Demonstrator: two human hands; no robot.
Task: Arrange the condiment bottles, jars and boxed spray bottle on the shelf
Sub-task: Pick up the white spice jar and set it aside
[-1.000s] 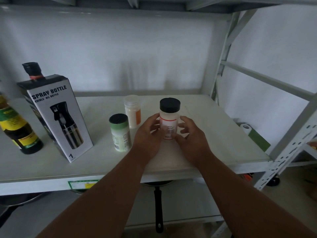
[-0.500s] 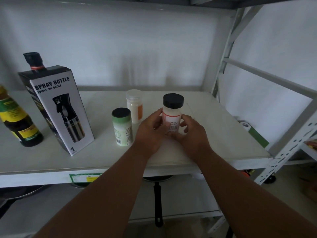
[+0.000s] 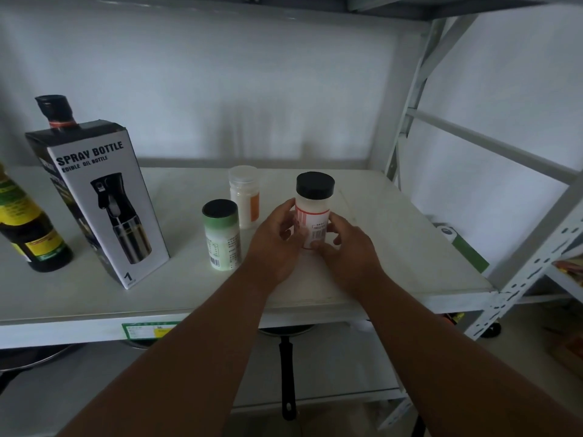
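a white metal shelf [image 3: 94, 298] against a pale wall carries, from the left, a dark bottle with a yellow-green label [image 3: 28, 228], a second black-capped bottle [image 3: 56, 111] mostly hidden behind the upright spray bottle box [image 3: 107, 203], whose contents cannot be seen, then a green-topped jar [image 3: 221, 236] and a clear-lidded jar [image 3: 244, 197] of pale powder. further right the left hand [image 3: 274, 244] and right hand [image 3: 347, 247] curl round a black-lidded jar [image 3: 314, 206] of whitish contents, standing on the shelf, probably to turn its label forward and line it up with the others.
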